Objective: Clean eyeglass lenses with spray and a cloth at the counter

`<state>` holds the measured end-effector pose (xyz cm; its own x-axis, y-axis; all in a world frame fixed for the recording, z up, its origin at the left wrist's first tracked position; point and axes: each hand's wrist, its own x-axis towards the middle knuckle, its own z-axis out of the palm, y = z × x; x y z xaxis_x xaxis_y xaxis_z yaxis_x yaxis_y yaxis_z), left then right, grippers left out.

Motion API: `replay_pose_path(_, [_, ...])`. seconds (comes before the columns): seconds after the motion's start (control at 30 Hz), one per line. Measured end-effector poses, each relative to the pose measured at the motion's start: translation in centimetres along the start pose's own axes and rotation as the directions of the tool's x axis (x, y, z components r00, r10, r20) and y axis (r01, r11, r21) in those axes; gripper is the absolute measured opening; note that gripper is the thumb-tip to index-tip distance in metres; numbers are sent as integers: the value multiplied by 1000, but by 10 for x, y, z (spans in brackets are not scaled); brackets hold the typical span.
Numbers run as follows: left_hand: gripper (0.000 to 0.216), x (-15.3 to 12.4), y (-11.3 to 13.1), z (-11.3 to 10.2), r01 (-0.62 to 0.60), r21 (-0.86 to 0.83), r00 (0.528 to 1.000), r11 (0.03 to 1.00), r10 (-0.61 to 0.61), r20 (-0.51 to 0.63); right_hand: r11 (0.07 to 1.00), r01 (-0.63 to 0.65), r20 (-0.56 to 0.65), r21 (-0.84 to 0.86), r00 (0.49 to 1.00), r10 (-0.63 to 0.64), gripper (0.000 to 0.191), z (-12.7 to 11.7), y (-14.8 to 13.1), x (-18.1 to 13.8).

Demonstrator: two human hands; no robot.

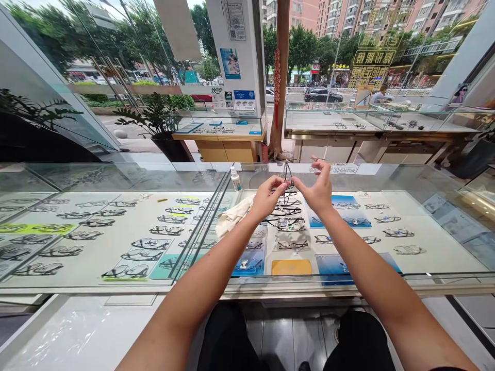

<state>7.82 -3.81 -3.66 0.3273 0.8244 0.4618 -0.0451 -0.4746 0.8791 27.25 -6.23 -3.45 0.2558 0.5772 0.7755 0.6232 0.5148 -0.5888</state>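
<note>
Above the glass counter, my left hand pinches a pair of eyeglasses between thumb and fingertips. The glasses are seen nearly edge-on, with thin dark parts pointing up. My right hand is beside them, its thumb at the frame and its other fingers raised and apart. Exactly which part each hand touches is too small to tell. To the left of my left hand, a cream cloth lies crumpled on the counter. Behind the cloth stands a small white spray bottle.
The glass display counter holds rows of eyeglasses on white, blue and green boards. A yellow card lies inside near the front. Beyond are another showcase, a potted plant and a seated person.
</note>
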Motion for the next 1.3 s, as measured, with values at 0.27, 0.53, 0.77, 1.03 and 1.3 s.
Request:
replay_pose_path(0.27, [44, 0, 2, 1, -26, 1, 1000, 1000, 26, 17, 998, 36, 15, -47, 999, -36, 57, -1, -1, 0])
replay_pose_path(0.53, [45, 0, -1, 0, -20, -31, 1000, 999, 19, -21, 994, 58, 36, -96, 998, -54, 53, -2, -2, 0])
replay_pose_path(0.77, [50, 3, 0, -2, -45, -54, 997, 998, 41, -63, 985, 91, 58, -145, 995, -83, 51, -5, 0, 1])
replay_pose_path(1.03, [58, 6, 3, -4, -37, -145, 987, 989, 14, -159, 984, 50, 90, -170, 995, -36, 50, -3, 12, 2])
replay_pose_path(1.3, [57, 9, 0, -8, -57, -148, 983, 987, 29, -182, 967, -4, 156, -254, 987, 45, 38, 2, 13, 0])
